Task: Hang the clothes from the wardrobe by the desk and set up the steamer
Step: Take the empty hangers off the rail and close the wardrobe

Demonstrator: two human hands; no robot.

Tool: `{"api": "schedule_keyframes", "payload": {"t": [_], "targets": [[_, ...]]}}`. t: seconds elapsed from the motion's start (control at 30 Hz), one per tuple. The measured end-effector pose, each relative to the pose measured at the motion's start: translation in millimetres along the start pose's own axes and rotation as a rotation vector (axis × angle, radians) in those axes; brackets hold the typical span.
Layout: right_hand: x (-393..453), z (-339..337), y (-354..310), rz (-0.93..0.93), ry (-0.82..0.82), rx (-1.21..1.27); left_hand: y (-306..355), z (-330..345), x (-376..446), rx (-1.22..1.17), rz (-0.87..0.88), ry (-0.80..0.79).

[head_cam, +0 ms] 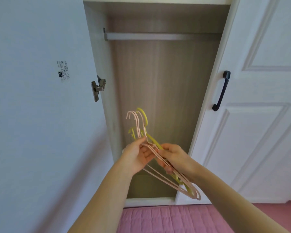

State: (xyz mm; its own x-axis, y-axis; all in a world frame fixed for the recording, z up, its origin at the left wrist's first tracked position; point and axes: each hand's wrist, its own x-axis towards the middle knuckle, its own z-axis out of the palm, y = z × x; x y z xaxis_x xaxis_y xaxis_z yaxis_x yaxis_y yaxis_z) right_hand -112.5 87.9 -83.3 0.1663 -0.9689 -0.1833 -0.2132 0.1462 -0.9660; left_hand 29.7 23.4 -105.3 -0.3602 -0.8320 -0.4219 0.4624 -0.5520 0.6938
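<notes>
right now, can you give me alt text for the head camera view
Two bare hands, left hand and right hand, hold a bunch of thin pink and yellow-green plastic hangers in front of an open white wardrobe whose metal hanging rail is bare. A pink quilted cover lies below.

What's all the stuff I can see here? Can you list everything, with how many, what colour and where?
pink hangers: at least two, pale pink, held in both hands before the wardrobe opening
green hanger: at least one, yellow-green, in the same bundle
wardrobe: one, grey-brown wood grain inside, centre, open, no clothes showing
rail: one, silver, across the top inside, bare
open door: one, white, left
sticker: one, white with black print, on the open door
hinge: one, silver metal, at the open door's edge
closed door: one, white panelled, right
handle: one, black, on the closed door
quilt: one, pink, bottom
left hand: one, holds the bundle
right hand: one, grips the bundle
</notes>
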Motion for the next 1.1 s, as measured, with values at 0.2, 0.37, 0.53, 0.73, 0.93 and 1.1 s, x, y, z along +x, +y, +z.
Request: {"api": "schedule_keyframes", "payload": {"t": [0.2, 0.37, 0.53, 0.73, 0.93, 1.1], "targets": [[-28.7, 7.1, 19.4, 0.097, -0.091, -0.028, -23.5, -0.3, -25.4, 0.103, 0.016, -0.004], [-47.5, 21.4, 21.8, 0.183, -0.089, -0.049, -38.7, -3.1, -43.4, 0.260, 0.069, 0.017], [-68.9, 52.7, 27.2, 0.138, 0.044, -0.007, -44.5, -20.5, -58.8, 0.525, 0.142, 0.034], [-96.9, 104.6, 31.7, 0.126, 0.209, 0.069, -47.5, -51.4, -102.4, 0.651, 0.243, 0.006], [-122.3, 176.8, 41.6, 0.093, 0.373, 0.190, -50.2, -103.0, -151.5, 0.845, 0.376, -0.096], [-144.5, 232.0, 39.2, 0.051, 0.494, 0.330, -45.1, -144.6, -193.4, 0.966, 0.401, -0.220]]}}
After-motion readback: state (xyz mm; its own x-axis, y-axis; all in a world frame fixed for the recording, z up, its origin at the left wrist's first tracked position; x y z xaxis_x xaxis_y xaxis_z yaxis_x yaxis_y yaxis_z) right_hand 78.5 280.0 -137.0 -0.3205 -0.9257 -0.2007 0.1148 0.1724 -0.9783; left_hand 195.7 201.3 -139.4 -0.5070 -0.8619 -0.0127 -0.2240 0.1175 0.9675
